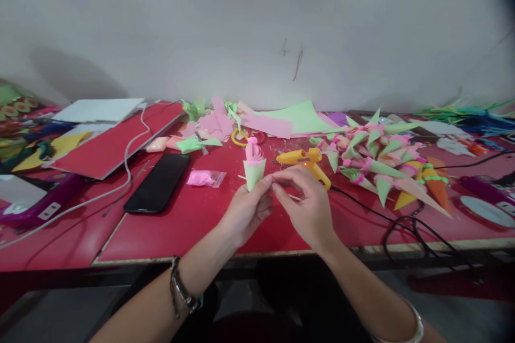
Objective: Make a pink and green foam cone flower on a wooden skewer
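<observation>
A small pale green paper cone with curled pink strips and a pink band at its top stands upright in my left hand, pinched between thumb and fingers. My right hand is beside it, thumb and fingertips pressed together close to the left thumb. Whatever lies in that pinch is too small to make out. A thin pale stick shows by the right fingers. Just behind the right hand lies a yellow glue gun with an orange light on it.
Many finished-looking paper cones are heaped at the right. A black phone and a pink clay packet lie left. Yellow-handled scissors and paper scraps lie behind. A black cord trails right; a white cable crosses left.
</observation>
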### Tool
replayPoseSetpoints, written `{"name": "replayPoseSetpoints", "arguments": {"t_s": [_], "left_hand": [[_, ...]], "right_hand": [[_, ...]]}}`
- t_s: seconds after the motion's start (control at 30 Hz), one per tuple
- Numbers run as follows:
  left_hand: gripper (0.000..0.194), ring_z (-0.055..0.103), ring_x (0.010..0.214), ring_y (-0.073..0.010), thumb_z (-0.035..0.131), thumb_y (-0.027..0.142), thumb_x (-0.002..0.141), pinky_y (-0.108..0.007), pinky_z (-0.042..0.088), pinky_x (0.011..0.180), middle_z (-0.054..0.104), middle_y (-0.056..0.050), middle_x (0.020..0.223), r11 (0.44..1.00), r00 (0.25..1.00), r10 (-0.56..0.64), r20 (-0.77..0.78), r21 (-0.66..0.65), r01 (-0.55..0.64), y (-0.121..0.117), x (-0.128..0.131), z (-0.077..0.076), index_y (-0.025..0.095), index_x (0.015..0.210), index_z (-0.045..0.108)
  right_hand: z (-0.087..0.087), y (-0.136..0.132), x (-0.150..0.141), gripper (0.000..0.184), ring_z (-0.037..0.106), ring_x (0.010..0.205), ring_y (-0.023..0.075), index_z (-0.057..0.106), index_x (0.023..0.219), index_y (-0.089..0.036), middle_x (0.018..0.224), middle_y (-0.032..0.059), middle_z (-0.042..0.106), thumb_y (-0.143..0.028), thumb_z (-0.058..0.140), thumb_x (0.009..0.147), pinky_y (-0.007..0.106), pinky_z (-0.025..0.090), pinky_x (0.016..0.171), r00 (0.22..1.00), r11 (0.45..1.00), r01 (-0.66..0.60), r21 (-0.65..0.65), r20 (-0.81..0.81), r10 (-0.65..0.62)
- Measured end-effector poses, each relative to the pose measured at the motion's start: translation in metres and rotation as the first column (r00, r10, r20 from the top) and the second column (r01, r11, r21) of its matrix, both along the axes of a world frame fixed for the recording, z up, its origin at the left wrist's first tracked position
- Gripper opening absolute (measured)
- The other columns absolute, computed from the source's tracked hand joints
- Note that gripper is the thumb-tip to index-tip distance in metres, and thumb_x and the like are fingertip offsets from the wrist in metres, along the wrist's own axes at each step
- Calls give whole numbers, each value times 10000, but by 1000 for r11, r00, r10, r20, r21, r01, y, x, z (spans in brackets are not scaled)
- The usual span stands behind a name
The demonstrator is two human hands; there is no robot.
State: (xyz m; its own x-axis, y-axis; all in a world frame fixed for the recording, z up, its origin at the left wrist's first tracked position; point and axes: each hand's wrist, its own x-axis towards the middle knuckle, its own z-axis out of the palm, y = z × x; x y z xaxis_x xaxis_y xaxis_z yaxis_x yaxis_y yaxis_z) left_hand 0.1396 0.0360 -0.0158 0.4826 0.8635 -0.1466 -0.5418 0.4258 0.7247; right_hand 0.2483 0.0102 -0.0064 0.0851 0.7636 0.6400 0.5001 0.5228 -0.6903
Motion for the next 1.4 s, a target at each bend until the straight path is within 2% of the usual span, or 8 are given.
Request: {"name": "replayPoseSetpoints", "arguments": {"t_s": [0.13,0.27,0.4,0.7,0.9,1.0,1.1,1.4], "left_hand": [[261,184,403,-13,660,279,699,-124,192,372,205,104,476,1000,999,-17,28,-12,18,-2,0,3,138,645,447],[278,166,392,-12,654,276,707,-126,192,365,194,105,471,1000,996,-4,94,-9,5,3,-1,0,139,618,430],[208,136,381,-13,641,284,722,-121,176,354,157,107,480,999,993,39,113,-17,-37,11,-5,-3,130,705,502],[234,110,381,-23,624,328,734,-128,194,358,136,102,466,987,976,-138,167,-63,150,5,-1,-6,137,652,517],[189,84,372,-24,613,321,746,-126,174,350,114,108,450,970,961,-219,167,-70,233,1,-1,-5,135,779,598],[191,83,370,-22,635,319,726,-126,170,349,105,108,450,965,955,-229,189,-84,248,0,-3,-3,136,769,609],[199,83,368,-21,646,323,714,-127,170,349,101,108,450,965,955,-222,199,-95,244,1,-3,-3,136,777,619],[196,96,365,-24,611,335,743,-133,157,356,84,106,463,960,955,-233,181,-116,256,0,-2,-3,142,777,601]], "right_hand": [[0,-1,-1,105,535,740,112,576,813,-181,779,6,536,-103,516,775,221,458,655,1000,1000,10,9,-16,-10],[3,-5,-2,77,532,723,92,553,794,-191,767,-10,532,-128,508,794,194,458,644,983,999,-43,24,-180,47],[6,-8,0,81,554,691,83,563,800,-205,752,-20,561,-163,494,811,187,473,637,947,997,-78,25,-311,82],[3,-3,5,132,599,687,92,643,874,-226,786,-7,634,-232,545,786,220,505,672,878,971,-181,-157,-470,88],[0,0,5,97,541,551,60,587,638,-194,571,-53,566,-222,620,725,165,458,544,826,987,-120,-105,-562,41],[-2,3,5,34,582,598,78,613,715,-199,634,-40,614,-213,641,703,195,486,594,788,978,-159,-136,-614,43],[-3,5,6,86,608,654,92,644,806,-203,693,-19,646,-233,611,732,233,513,661,731,967,-208,-147,-680,54],[1,6,7,139,631,722,111,646,822,-202,764,-7,673,-196,650,683,271,542,698,655,955,-244,-170,-755,33]]}}
